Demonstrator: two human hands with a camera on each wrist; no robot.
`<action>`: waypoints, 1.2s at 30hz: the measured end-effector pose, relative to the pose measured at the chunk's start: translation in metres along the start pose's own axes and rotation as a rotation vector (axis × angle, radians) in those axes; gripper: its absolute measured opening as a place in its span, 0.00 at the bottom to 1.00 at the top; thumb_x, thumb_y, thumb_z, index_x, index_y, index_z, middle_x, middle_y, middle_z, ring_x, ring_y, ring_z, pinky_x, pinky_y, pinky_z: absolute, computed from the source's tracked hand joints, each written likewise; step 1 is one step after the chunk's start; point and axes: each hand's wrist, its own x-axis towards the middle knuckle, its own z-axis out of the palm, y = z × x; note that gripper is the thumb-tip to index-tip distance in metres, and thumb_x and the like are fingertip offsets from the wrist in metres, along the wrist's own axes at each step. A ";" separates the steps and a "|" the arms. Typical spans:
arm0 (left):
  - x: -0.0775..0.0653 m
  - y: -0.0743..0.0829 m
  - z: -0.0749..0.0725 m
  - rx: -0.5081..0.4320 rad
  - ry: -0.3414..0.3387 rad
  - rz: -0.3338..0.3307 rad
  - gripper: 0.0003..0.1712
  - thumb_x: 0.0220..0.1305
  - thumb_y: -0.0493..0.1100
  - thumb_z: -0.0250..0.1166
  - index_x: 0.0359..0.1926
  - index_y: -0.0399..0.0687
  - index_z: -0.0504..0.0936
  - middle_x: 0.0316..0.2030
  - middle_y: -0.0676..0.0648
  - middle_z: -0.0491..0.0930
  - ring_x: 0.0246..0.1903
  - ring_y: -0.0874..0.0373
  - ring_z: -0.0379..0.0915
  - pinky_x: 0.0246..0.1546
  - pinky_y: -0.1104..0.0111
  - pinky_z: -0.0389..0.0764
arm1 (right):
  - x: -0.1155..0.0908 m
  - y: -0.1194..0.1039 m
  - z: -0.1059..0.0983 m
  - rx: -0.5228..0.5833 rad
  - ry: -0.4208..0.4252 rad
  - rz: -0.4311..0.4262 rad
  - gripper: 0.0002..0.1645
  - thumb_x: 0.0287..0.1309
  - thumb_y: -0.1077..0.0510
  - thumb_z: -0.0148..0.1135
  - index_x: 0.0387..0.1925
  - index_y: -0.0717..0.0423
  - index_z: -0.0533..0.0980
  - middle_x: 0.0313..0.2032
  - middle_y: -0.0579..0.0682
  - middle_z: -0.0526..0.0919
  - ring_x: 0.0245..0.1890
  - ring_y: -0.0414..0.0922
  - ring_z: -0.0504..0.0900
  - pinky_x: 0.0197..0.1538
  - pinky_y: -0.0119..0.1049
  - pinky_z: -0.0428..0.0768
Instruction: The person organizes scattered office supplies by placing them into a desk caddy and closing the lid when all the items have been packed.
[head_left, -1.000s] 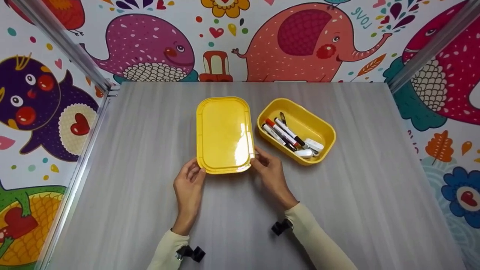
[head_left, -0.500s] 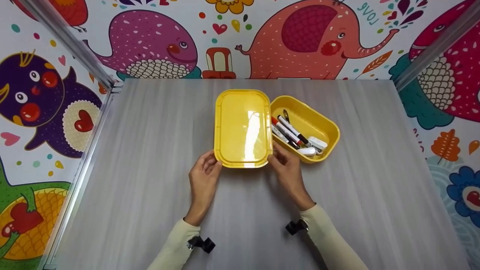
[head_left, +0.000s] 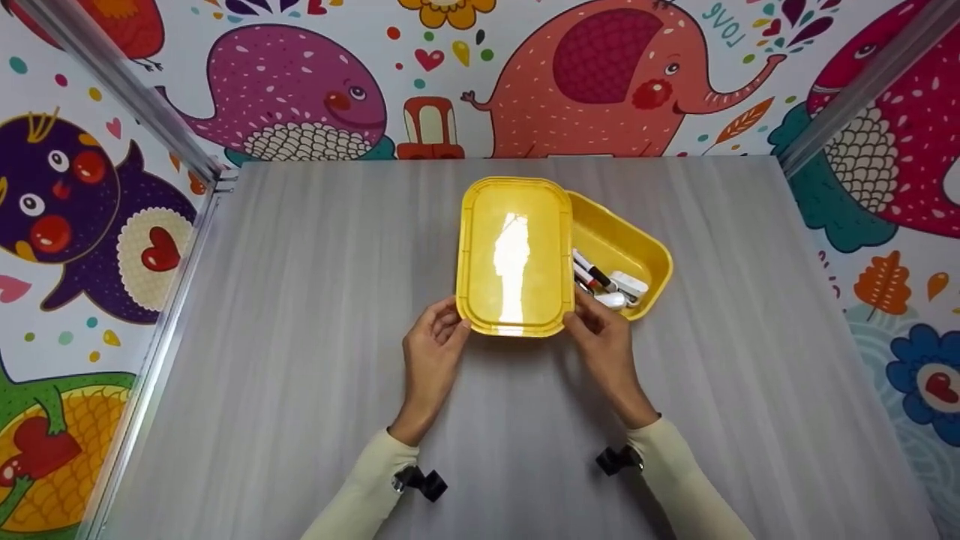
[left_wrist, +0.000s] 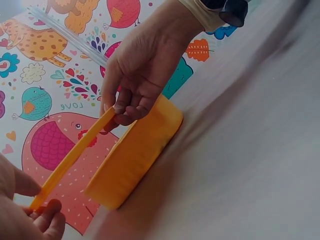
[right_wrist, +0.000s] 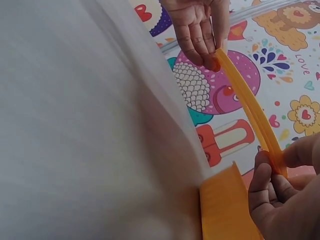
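Note:
Both hands hold a yellow rectangular lid (head_left: 487, 247) by its two near corners, up off the table. My left hand (head_left: 435, 352) pinches the near left corner, thumb on top and fingers beneath. At the near right corner my right hand (head_left: 606, 352) does the same. In the left wrist view the lid (left_wrist: 75, 155) shows edge-on, above the yellow box (left_wrist: 135, 155). That open box (head_left: 630, 240) stands on the table to the right. From the head the lid overlaps its left part, hiding some of the markers (head_left: 592, 271) in it.
White pieces (head_left: 628, 285) lie in the box beside the markers. The grey wood-grain table (head_left: 315, 300) reaches back to a wall (head_left: 450, 67) with cartoon animals. A metal rail (head_left: 150, 352) runs along its left side.
Both hands have carried the lid to the right and slightly away, from beside the box to where it overlaps the box's left part. The box has stayed in place.

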 end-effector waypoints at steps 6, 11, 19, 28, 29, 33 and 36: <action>0.003 0.000 0.013 -0.003 -0.026 0.008 0.23 0.71 0.28 0.72 0.65 0.28 0.81 0.53 0.34 0.89 0.54 0.43 0.88 0.53 0.68 0.87 | 0.003 0.001 -0.013 -0.025 0.030 0.003 0.30 0.73 0.71 0.67 0.74 0.62 0.76 0.45 0.65 0.90 0.39 0.40 0.83 0.44 0.26 0.81; 0.004 -0.003 0.026 -0.016 -0.034 0.016 0.23 0.72 0.28 0.71 0.65 0.28 0.81 0.54 0.34 0.89 0.54 0.43 0.88 0.54 0.66 0.87 | 0.003 0.003 -0.023 -0.039 0.044 0.000 0.30 0.74 0.70 0.67 0.74 0.61 0.77 0.45 0.65 0.90 0.38 0.40 0.82 0.43 0.25 0.81; 0.006 -0.004 0.042 -0.035 -0.044 0.009 0.22 0.72 0.28 0.71 0.64 0.27 0.81 0.53 0.34 0.88 0.54 0.45 0.88 0.54 0.65 0.87 | 0.004 0.006 -0.037 -0.021 0.076 0.014 0.29 0.74 0.70 0.67 0.73 0.60 0.78 0.45 0.65 0.90 0.37 0.40 0.83 0.43 0.26 0.83; 0.008 -0.002 0.051 -0.039 -0.055 0.002 0.22 0.72 0.28 0.71 0.64 0.28 0.81 0.54 0.34 0.88 0.55 0.44 0.88 0.55 0.66 0.87 | 0.007 0.003 -0.048 0.020 0.081 0.025 0.28 0.74 0.71 0.67 0.72 0.60 0.79 0.46 0.61 0.91 0.38 0.42 0.87 0.45 0.33 0.88; 0.008 -0.002 0.052 -0.041 -0.054 -0.003 0.22 0.72 0.28 0.71 0.64 0.28 0.81 0.54 0.34 0.88 0.55 0.44 0.88 0.55 0.66 0.87 | 0.008 0.002 -0.048 0.044 0.079 0.031 0.28 0.74 0.71 0.67 0.72 0.61 0.79 0.45 0.60 0.91 0.37 0.42 0.87 0.45 0.34 0.88; 0.009 -0.001 0.054 -0.065 -0.054 -0.017 0.23 0.72 0.28 0.71 0.65 0.27 0.81 0.55 0.33 0.87 0.55 0.43 0.87 0.55 0.66 0.87 | 0.009 -0.005 -0.051 0.145 0.061 0.074 0.29 0.75 0.72 0.65 0.74 0.65 0.76 0.46 0.55 0.91 0.39 0.43 0.88 0.46 0.34 0.88; 0.008 0.000 0.055 -0.071 -0.057 -0.028 0.23 0.72 0.28 0.71 0.65 0.26 0.80 0.55 0.33 0.87 0.55 0.43 0.87 0.55 0.65 0.87 | 0.009 -0.011 -0.054 0.228 0.024 0.124 0.27 0.77 0.70 0.63 0.74 0.68 0.75 0.48 0.54 0.90 0.42 0.45 0.88 0.48 0.34 0.88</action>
